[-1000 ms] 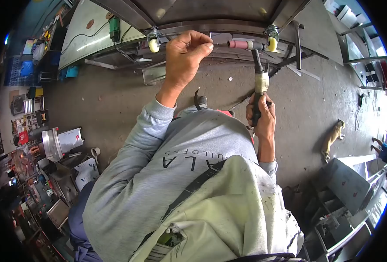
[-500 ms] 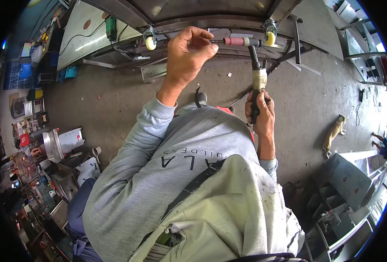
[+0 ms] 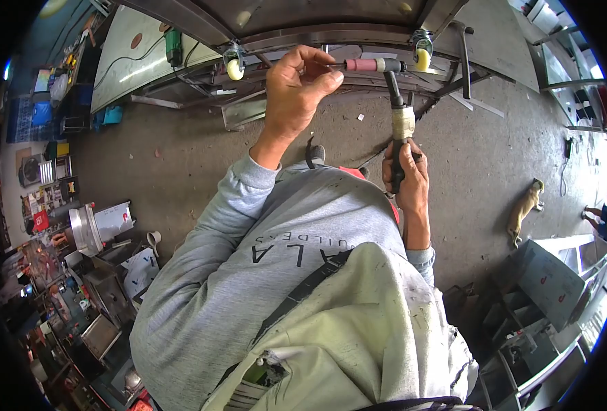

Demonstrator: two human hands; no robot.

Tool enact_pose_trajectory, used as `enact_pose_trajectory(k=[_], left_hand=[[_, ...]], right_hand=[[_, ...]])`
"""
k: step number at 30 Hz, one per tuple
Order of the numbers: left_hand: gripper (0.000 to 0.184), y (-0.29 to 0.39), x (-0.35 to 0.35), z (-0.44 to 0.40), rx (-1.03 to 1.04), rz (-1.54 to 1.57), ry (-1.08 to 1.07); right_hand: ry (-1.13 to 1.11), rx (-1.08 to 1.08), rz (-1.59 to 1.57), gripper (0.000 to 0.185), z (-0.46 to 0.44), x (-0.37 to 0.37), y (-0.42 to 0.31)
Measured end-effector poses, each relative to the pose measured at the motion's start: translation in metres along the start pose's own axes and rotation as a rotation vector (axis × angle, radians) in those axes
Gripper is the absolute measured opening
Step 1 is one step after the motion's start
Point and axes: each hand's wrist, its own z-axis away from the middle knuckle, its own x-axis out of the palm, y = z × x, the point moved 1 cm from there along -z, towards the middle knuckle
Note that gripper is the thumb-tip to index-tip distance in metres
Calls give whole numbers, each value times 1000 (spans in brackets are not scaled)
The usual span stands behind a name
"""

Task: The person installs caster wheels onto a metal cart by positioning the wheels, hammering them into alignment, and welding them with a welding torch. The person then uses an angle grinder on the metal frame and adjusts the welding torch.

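Observation:
My right hand (image 3: 406, 168) is wrapped around the black handle of a TIG welding torch (image 3: 402, 122), held upright with its head turned sideways. The torch's pink ceramic cup (image 3: 361, 65) points left, towards my left hand (image 3: 296, 89). There, thumb and forefinger pinch together at the mouth of the cup. A thin dark tungsten electrode (image 3: 338, 65) shows between the fingertips and the cup; how far it runs into the fingers is hidden. Both hands are in front of a metal frame (image 3: 331, 33) on caster wheels.
Yellow-white casters (image 3: 235, 68) hang from the frame's edge. A green power tool (image 3: 173, 46) lies on the left worktable (image 3: 129, 68). A dog (image 3: 524, 211) lies on the floor at right, near metal cabinets (image 3: 553, 274). Cluttered shelves and tools line the left side.
The torch has shifted slightly left, bringing its cup closer to my left fingertips. My left hand has moved slightly right and down; its pinch looks much the same.

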Motion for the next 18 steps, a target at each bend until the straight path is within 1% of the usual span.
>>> enact_pose_trajectory(k=[4,5,11,18], left_hand=[[13,-1,-11,-1,7,7,29],[10,-1,-12,-2,18,29,39],[4,1,-12,-3,-15,-6,73],[3,0,-9,-4,-20,-3,75]], right_hand=[[7,-20,-6,56,0,0,0],[6,-18,-11,56,1,0,0],[-1,-2,-11,56,-1,0,2],[-3,8,20,57,-1,-2,1]])
